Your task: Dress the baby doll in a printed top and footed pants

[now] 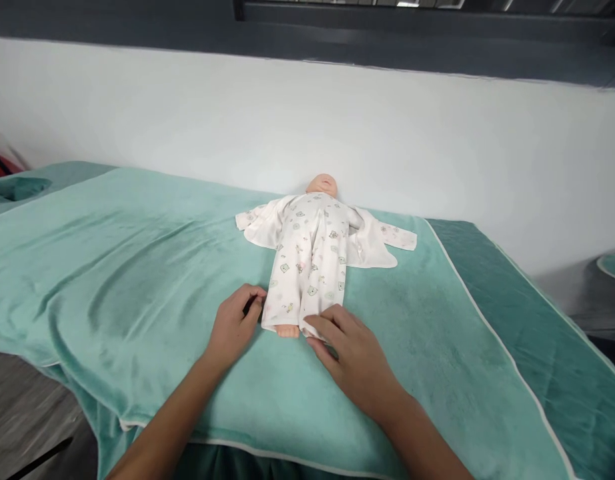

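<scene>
A baby doll lies on its back on a green blanket, head toward the wall. Its white printed pants reach to the ankles, and one foot shows below the hem. The white top lies open beneath it, sleeves spread to both sides. My right hand pinches the pants' right-side hem between thumb and fingers, covering the other foot. At the outer edge of the left-side leg is my left hand, fingers curled and closed; whether cloth is between the fingertips I cannot tell.
The blanket covers a table against a white wall. A darker green cover shows on the right. Blanket folds run across the left side. Grey floor appears at the lower left.
</scene>
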